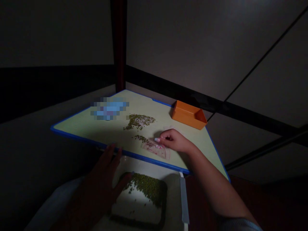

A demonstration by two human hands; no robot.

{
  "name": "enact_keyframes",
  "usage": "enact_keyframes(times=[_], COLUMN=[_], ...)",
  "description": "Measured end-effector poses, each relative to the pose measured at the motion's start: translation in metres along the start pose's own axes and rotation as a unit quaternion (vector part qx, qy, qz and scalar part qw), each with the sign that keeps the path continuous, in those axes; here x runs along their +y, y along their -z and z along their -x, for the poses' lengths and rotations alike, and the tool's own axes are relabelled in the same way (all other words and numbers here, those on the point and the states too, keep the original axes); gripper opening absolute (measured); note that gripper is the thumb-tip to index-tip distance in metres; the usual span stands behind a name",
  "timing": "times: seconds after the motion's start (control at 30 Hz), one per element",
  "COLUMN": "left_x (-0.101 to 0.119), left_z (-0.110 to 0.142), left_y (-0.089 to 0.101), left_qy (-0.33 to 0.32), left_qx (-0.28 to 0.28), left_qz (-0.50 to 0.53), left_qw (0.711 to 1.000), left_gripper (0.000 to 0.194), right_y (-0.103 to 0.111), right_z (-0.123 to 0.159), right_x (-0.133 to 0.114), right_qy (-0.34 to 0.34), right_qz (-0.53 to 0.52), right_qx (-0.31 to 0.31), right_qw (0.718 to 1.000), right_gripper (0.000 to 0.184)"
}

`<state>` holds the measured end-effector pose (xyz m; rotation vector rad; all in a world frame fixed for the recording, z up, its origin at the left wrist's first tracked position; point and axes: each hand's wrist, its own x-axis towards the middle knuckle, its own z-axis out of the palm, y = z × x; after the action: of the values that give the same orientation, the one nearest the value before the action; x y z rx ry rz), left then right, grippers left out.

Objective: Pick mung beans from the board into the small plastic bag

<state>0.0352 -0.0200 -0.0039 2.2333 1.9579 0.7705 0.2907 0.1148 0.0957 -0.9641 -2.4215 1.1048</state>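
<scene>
My right hand is over the board with its fingers curled and pinched at the upper edge of a clear pinkish protractor. Small green beans lie scattered just left of the protractor, and a larger patch of beans spreads farther back. In deep shadow, my left hand is open at the board's near edge, its fingers apart and reaching over a white tub. More green beans lie in the tub, below the board. The left palm is too dark to make out.
An orange open box stands at the board's back right. A blurred blue item lies at the back left. The pale board has a blue rim and sits in a corner between walls. The surroundings are dim.
</scene>
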Motion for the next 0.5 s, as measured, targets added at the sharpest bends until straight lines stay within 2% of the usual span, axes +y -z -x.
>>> enact_keyframes(times=[0.2, 0.5], left_x=[0.001, -0.001], left_z=[0.0, -0.002], left_y=[0.002, 0.001], left_qy=[0.002, 0.012], left_qx=[-0.005, -0.022], left_qz=[-0.001, 0.01], left_qw=[1.0, 1.0], left_gripper=[0.079, 0.081], right_y=[0.01, 0.008], right_z=[0.003, 0.004], right_x=[0.013, 0.012], right_qy=[-0.033, -0.035], right_qz=[0.048, 0.077], right_qx=[0.095, 0.055], right_qw=[0.994, 0.995], right_gripper=[0.043, 0.041])
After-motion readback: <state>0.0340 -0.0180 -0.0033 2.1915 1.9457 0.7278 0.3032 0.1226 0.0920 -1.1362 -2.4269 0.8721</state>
